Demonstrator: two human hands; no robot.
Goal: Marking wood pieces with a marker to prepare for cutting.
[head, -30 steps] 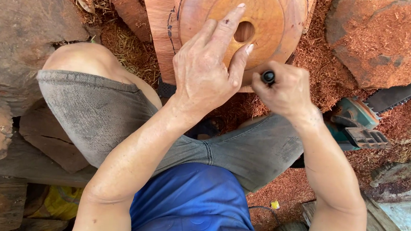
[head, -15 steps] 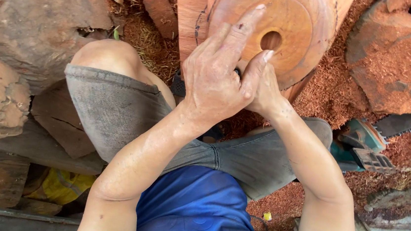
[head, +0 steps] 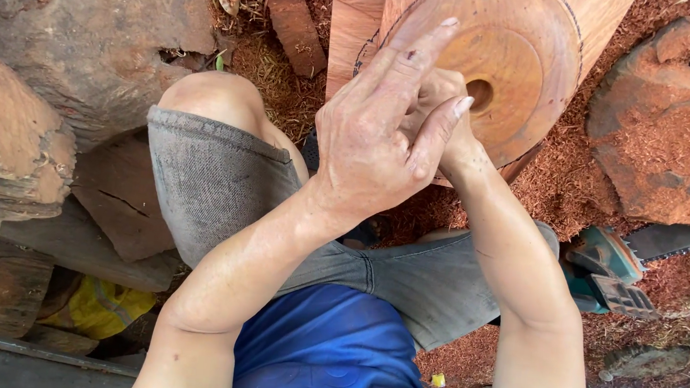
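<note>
Though the ground is all red sawdust, the left hand (head: 378, 143) lies open, fingers (head: 406, 62) spread long across the face of the round wooden disc (head: 523, 64), which stands tilted at the top of the heap between split wood blocks. That disc looks heavy, stiff and dry-grained, not slippery; I judge the rim the surest hold, since the small centre hole (head: 478, 93) gives little purchase. The right hand (head: 444, 103) sits mostly hidden behind the left, curled near the hole; what it grips I cannot tell.

Reddish-orange wooden disc (head: 507, 58) (dark circle lines), grey shorts (head: 221, 183), blue shirt (head: 332, 343), red sawdust (head: 562, 180).
</note>
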